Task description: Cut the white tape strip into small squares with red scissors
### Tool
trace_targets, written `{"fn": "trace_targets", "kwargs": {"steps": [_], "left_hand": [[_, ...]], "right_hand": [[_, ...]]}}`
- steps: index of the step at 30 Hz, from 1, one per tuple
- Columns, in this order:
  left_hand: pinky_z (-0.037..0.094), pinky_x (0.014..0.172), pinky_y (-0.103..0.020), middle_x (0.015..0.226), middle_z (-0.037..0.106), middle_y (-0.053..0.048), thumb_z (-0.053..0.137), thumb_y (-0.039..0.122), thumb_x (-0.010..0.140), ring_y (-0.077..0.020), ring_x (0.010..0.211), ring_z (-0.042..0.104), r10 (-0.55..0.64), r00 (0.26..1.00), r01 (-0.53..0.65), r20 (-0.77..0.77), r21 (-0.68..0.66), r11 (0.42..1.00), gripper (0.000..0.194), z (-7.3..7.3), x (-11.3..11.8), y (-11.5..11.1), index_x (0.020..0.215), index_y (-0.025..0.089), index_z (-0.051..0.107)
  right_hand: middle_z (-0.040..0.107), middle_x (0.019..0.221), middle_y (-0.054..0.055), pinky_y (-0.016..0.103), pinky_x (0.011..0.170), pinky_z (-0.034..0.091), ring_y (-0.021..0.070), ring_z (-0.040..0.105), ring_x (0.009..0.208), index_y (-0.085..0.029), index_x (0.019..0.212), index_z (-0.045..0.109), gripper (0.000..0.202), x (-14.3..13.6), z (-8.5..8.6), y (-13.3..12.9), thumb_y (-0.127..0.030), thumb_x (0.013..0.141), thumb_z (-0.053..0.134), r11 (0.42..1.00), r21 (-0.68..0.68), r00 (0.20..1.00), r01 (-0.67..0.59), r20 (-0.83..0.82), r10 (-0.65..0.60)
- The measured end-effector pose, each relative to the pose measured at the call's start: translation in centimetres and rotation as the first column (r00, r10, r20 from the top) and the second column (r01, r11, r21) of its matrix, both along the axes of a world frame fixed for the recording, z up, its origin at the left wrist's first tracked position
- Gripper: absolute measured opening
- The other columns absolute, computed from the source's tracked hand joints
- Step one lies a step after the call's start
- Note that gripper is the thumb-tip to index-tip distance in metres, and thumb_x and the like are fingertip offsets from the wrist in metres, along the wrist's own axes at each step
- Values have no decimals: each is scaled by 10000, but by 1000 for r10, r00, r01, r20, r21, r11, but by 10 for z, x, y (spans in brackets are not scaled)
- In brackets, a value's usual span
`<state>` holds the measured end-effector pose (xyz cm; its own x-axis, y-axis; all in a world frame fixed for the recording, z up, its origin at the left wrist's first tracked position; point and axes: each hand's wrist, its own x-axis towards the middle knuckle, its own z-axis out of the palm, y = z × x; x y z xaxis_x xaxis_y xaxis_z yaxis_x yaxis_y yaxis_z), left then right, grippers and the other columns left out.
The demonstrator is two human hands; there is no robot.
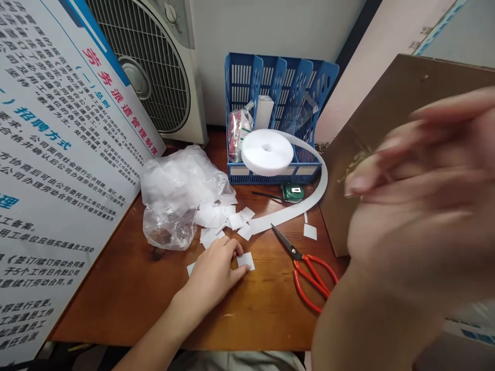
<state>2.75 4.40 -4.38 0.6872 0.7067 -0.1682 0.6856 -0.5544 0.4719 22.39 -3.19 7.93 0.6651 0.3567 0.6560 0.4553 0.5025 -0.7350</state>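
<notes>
My left hand [216,265] rests on the wooden table, its thumb and fingers at a small white square [246,261]. My right hand [417,196] is raised close to the camera at the right, blurred, with its fingers curled; whether it holds anything is hidden. Red-handled scissors [296,253] lie partly open between the hands. A white strip [286,212] runs from a white roll [266,149] down toward a pile of cut white pieces [216,215]. One more white piece [310,231] lies right of the strip.
A clear plastic bag [174,193] sits left of the pile. Behind stand a blue file rack [270,172] and a fan [154,67]. A green tape measure [293,192] lies before the rack. A printed board [58,154] borders the left, a brown board [367,129] the right.
</notes>
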Motion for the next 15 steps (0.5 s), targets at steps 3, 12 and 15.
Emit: {"fn": "trace_targets", "kwargs": {"steps": [3,12,15], "left_hand": [[425,724,-308,917,666,-27,706,273,806,-232,879,617,8,998,-5,64,-45,999,123,2,0,1,848,210,610],[493,675,-267,845,709,-16,696,339,847,-183,754,660,142,921,46,361,-465,884,167,32,11,15,919,204,630],[507,667,-254,831,695,2,716,338,838,-174,757,669,197,880,55,432,-506,861,281,34,22,22,1036,228,550]], "right_hand": [[601,702,1,297,508,429,150,549,572,-198,825,674,133,1,-27,9,-186,918,580,982,-189,999,-27,12,30],[698,933,10,296,711,468,186,627,843,-232,943,708,208,13,-114,25,-138,899,528,599,-717,834,-356,44,549],[667,940,7,304,761,493,190,624,871,-256,1109,678,247,7,-116,18,-168,907,566,493,-637,736,-593,-178,654]]}}
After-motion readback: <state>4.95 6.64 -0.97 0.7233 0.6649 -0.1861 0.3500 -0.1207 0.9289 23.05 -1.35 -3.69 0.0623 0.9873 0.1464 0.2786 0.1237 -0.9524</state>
